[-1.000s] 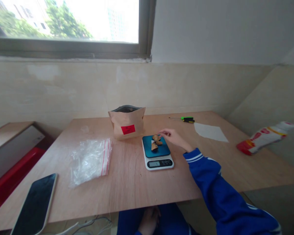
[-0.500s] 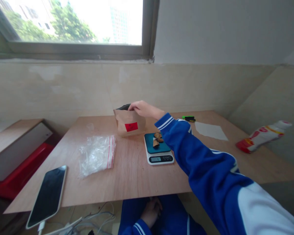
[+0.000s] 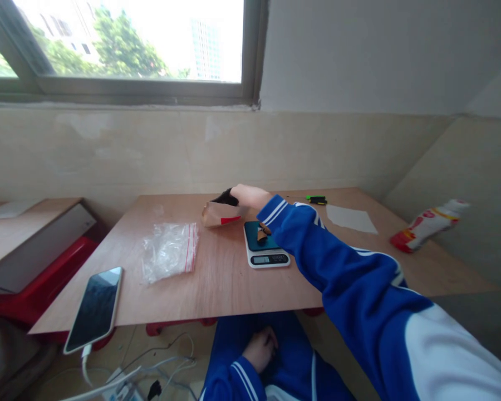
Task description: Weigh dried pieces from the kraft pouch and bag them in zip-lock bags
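My right hand (image 3: 251,196) reaches over the kitchen scale to the mouth of a brown paper bag (image 3: 217,214), which has a red label and a dark inside. Its fingers are hidden in the opening, so their grip does not show. The bag leans toward me. Just below my forearm stands the white kitchen scale (image 3: 269,259) with its teal top and lit display. Several brown dried pieces (image 3: 261,236) lie on it, partly covered by my sleeve. In my lap rests my left hand (image 3: 260,350), fingers curled in, holding nothing that I can see.
A clear zip bag (image 3: 170,253) lies left of the scale. At the front left edge is a phone (image 3: 95,308) with a charging cable. Further right are a green-and-black pen-like item (image 3: 316,199), a white paper sheet (image 3: 350,218) and a red-and-white bottle (image 3: 428,225).
The paper bag has tipped forward, its label now foreshortened, and my right hand has sunk lower at its mouth. My left hand stays in my lap. The view has shifted slightly.
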A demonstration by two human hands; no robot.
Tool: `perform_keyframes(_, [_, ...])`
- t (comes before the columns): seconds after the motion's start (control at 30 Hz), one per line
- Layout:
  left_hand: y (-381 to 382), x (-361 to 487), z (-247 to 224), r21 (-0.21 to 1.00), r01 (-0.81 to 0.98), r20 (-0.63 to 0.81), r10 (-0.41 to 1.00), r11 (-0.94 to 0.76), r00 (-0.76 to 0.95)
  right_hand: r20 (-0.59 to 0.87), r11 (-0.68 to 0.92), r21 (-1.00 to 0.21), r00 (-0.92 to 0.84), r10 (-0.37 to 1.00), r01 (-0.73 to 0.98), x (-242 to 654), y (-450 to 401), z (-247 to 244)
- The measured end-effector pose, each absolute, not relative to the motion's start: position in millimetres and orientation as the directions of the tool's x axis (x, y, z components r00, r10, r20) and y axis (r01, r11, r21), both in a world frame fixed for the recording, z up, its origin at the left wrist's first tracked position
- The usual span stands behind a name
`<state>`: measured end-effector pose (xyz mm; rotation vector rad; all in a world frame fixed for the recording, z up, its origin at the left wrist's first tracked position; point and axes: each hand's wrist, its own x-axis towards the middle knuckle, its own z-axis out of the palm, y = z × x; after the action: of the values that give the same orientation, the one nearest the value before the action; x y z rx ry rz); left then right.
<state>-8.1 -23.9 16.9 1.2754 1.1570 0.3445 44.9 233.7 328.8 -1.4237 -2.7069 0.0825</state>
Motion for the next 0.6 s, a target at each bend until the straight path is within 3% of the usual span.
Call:
perform_keyframes(0.27, [-27, -4, 38, 0.897, 0.358, -0.421, 0.747, 0.259, 0.515, -0.011, 0.434, 0.091, -0.435, 0.901, 0.896, 18, 219, 322])
perform_keyframes(0.47, [-31, -28, 113, 0.974, 0.210, -0.210, 0.706, 0.088, 0.677, -0.047, 0.393, 0.150, -0.390, 0.920, 0.907, 15, 218, 312])
perform_keyframes(0.53, [-21, -42, 144, 0.990, 0.125, -0.021, 0.804, -0.067, 0.595, -0.054, 0.379, 0.162, -0.375, 0.925, 0.911, 12, 216, 307])
perform_keyframes(0.6, [-2, -58, 168, 0.951, 0.162, 0.202, 0.926, -0.263, 0.319, -0.059, 0.371, 0.172, -0.367, 0.928, 0.912, 10, 213, 303])
